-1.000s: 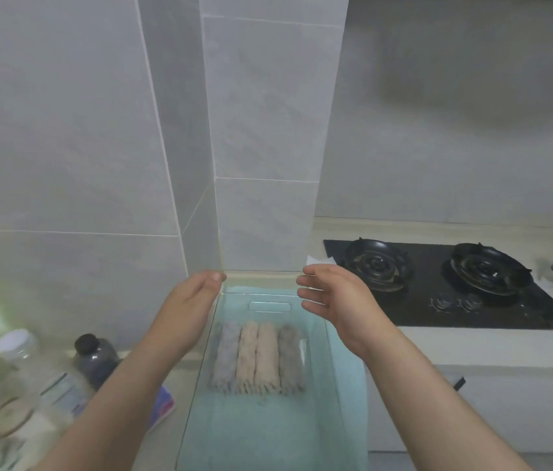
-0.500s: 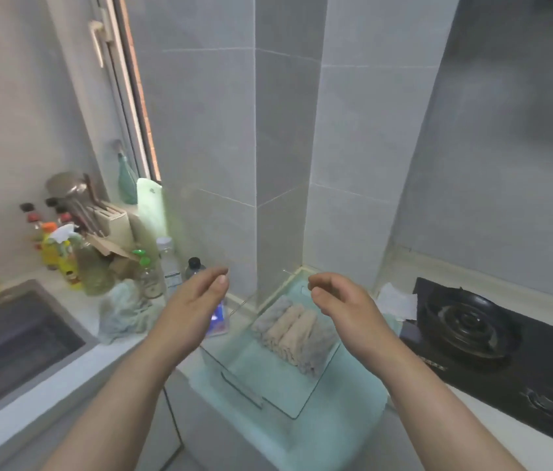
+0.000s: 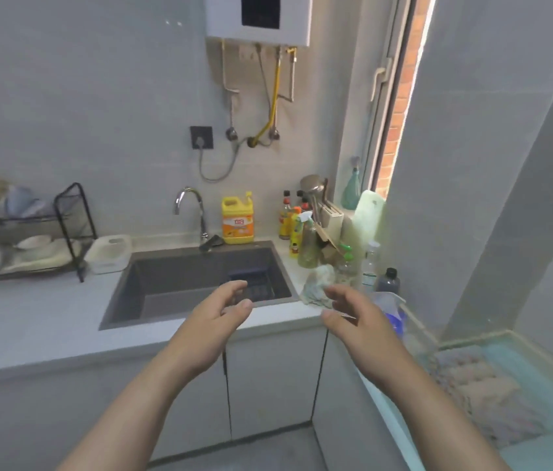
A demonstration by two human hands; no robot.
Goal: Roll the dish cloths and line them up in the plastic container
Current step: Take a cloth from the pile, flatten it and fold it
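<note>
Head view: left hand [image 3: 219,317] and right hand [image 3: 356,317] spread, empty; I'd lift the cloth [image 3: 317,287] by corners, flatten, then roll.

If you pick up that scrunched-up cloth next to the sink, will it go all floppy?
Probably floppy: the cloth lies crumpled in soft folds on the counter, so it would likely droop. It looks thin, so probably light. It's unlikely to roll or break.

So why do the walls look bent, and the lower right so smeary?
Head view: the wide-angle lens bows the window frame; the rolled dish cloths in the plastic container blur near the picture's edge; daylight bleaches the cutting board.
</note>
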